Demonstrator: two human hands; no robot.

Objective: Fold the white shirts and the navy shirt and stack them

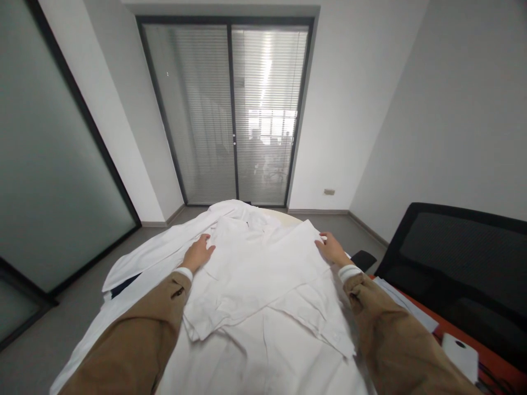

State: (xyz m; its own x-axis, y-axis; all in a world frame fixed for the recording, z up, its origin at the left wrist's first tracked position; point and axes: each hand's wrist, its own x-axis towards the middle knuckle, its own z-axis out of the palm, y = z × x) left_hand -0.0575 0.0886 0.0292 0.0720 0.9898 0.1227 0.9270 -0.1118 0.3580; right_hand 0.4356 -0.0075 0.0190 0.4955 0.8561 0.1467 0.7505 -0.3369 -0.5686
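No readable text, no labels, no numbers, no signs

A creased white collared shirt lies flat between the left hand and right hand, one side folded diagonally across, its collar beyond both hands.

Two hands; one white shirt

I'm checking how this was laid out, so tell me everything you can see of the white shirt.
The white collared shirt looks like thin, lightly creased cotton. It lies on a round pale table in overlapping folded layers, collar at the far end, with fabric hanging past the table's edge on the left. The left hand and right hand rest on it.
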